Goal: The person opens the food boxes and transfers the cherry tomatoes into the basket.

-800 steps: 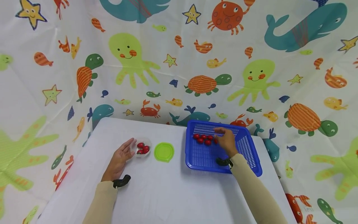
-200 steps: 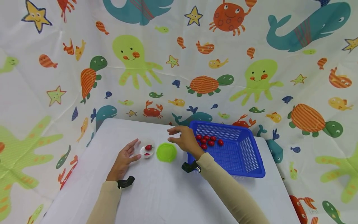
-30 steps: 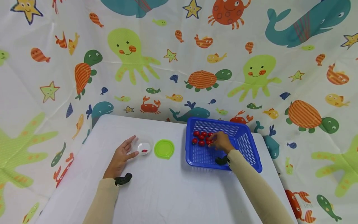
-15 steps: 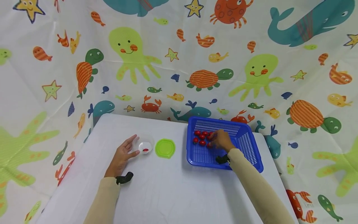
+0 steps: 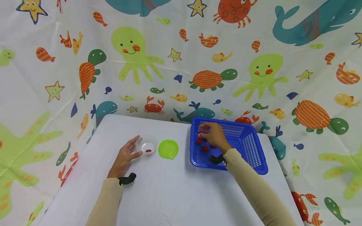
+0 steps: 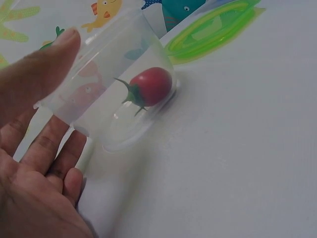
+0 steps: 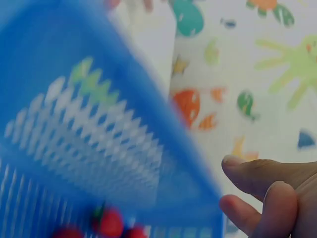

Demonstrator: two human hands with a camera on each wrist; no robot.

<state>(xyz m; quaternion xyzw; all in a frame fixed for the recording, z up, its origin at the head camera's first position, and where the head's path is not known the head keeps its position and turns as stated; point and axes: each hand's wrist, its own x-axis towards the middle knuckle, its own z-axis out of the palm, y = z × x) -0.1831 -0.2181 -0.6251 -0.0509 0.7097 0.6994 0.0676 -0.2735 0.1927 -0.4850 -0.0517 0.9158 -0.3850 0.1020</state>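
My left hand holds a clear plastic tub at its side, thumb by the rim and fingers round the far side. One cherry tomato with a green stem lies in the tub. Over the left part of a blue plastic basket is my right hand, thumb and fingers apart with nothing between them in the right wrist view. Several cherry tomatoes lie in the basket below it, partly hidden by the hand. Some also show in the right wrist view, where the basket is blurred.
A lime-green lid lies flat on the white table, between tub and basket. Behind the table hangs a white cloth printed with sea animals.
Within the last second my right hand has lifted off the tomatoes and moved left across the basket. The tub held several tomatoes 26.7 seconds ago and holds one now. My left hand stays at the tub.
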